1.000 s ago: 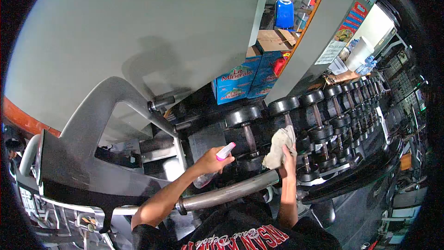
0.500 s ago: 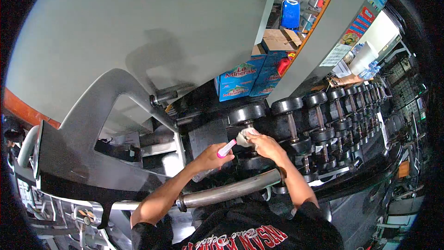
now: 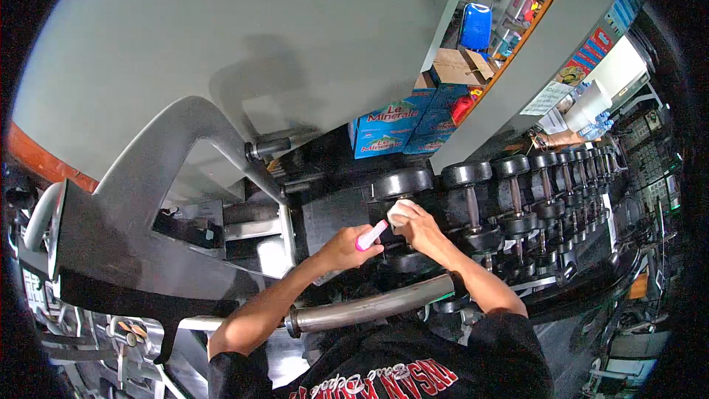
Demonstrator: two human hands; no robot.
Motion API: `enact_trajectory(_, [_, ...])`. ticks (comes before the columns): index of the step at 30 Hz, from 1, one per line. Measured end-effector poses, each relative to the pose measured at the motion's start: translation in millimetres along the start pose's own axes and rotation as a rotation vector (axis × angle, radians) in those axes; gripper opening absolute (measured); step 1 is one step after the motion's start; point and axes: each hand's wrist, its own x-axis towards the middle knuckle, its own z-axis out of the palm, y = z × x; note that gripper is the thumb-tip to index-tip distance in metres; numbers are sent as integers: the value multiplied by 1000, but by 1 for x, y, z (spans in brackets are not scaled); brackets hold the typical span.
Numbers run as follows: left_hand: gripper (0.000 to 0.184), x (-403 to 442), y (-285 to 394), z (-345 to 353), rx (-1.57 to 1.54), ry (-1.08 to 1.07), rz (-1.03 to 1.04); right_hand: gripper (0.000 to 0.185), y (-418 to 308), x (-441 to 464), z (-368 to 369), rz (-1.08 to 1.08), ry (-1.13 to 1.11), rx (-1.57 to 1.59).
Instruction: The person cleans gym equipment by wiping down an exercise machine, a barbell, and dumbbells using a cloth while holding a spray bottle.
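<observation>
My left hand (image 3: 344,250) is wrapped round a bottle with a white and pink top (image 3: 371,236), which looks like a spray bottle; its clear body shows only faintly below the fingers. Pressed under the fingers of my right hand (image 3: 422,230) is a whitish cloth (image 3: 399,213). The cloth lies against the handle of the nearest black dumbbell (image 3: 402,183), which sits on the rack. Most of that handle is hidden by the cloth and hand.
More dumbbells (image 3: 470,173) run along the rack to the right. A thick metal bar (image 3: 373,304) crosses in front of my body. To the left stands a grey machine frame (image 3: 122,210). Blue water cartons (image 3: 384,133) are stacked behind, beside the grey wall (image 3: 244,22).
My right hand and the cloth have shifted slightly up along the dumbbell handle. The bottle in my left hand has moved a little to the right. The view has turned slightly.
</observation>
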Motion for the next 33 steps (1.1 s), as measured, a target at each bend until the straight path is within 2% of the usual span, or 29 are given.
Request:
enact_trajectory(1, [21, 1, -5, 2, -1, -1, -1, 27, 8, -5, 3, 1, -1, 0])
enact_trajectory(3, [20, 1, -17, 6, 50, 30, 115, 20, 23, -15, 6, -91, -315, -44])
enact_trajectory(4, [20, 1, -12, 4, 51, 27, 114, 13, 28, -19, 5, -47, -414, -64])
enact_trajectory(5, [20, -1, -1, 1, 30, -15, 14, 19, 33, -14, 1, -19, -537, -56])
enact_trajectory(6, [19, -1, 5, -1, 10, -54, -84, 21, 40, -10, -8, 89, -765, 17])
enact_trajectory(8, [19, -1, 8, -3, 13, -57, -88, 30, 30, 20, -60, 288, -1151, 199])
enact_trajectory(9, [19, -1, 9, -4, 13, -60, -93, 35, 46, 16, -66, 200, -1136, 250])
enact_trajectory(11, [19, -1, 8, -3, 17, -31, -26, 44, 57, 13, -90, 415, -989, 203])
enact_trajectory(12, [19, -1, 7, -2, 21, -8, 37, 44, 75, 3, -86, 411, -995, 194])
enact_trajectory(14, [19, -1, 7, 0, 18, -1, 62, 48, 108, -26, -57, 457, -390, 433])
enact_trajectory(15, [19, 0, 7, -1, 26, -6, 86, 44, 100, -34, -44, 528, -197, 471])
enact_trajectory(17, [20, 1, 7, -1, 29, 5, 84, 49, 55, -36, -36, 470, -136, 337])
enact_trajectory(19, [20, 2, 4, 1, 30, 7, 69, 38, 40, -54, -9, 592, -174, 299])
enact_trajectory(20, [21, 3, 0, 1, 22, 17, 51, 34, 45, -61, -5, 583, -115, 337])
enact_trajectory(21, [21, 2, -3, 1, 16, 29, 27, 31, 55, -71, -8, 635, -181, 533])
enact_trajectory(23, [20, 2, 1, -1, 25, 1, 33, 29, 61, -81, -23, 588, -330, 729])
enact_trajectory(24, [20, 2, 7, -2, -41, -44, -73, 31, 70, -83, -27, 523, -480, 739])
enact_trajectory(25, [20, 2, 10, -3, -105, -89, -176, 33, 63, -77, -36, 469, -504, 741])
enact_trajectory(27, [20, 3, 6, -1, -81, -85, -146, 35, 43, -45, -65, 426, -619, 661])
enact_trajectory(28, [20, 3, 8, -1, -85, -71, -167, 37, 45, -39, -68, 497, -600, 791])
enact_trajectory(29, [21, 3, 10, -3, -88, -54, -187, 38, 45, -32, -70, 396, -499, 696])
enact_trajectory(31, [21, 4, 10, -7, -76, -44, -182, 39, 31, -18, -61, 491, -270, 609])
enact_trajectory(32, [22, 4, 9, -8, -68, -38, -174, 40, 15, -9, -55, 310, -29, 510])
enact_trajectory(33, [22, 5, 8, -8, -71, -42, -176, 42, 13, -6, -44, 162, -16, 177])
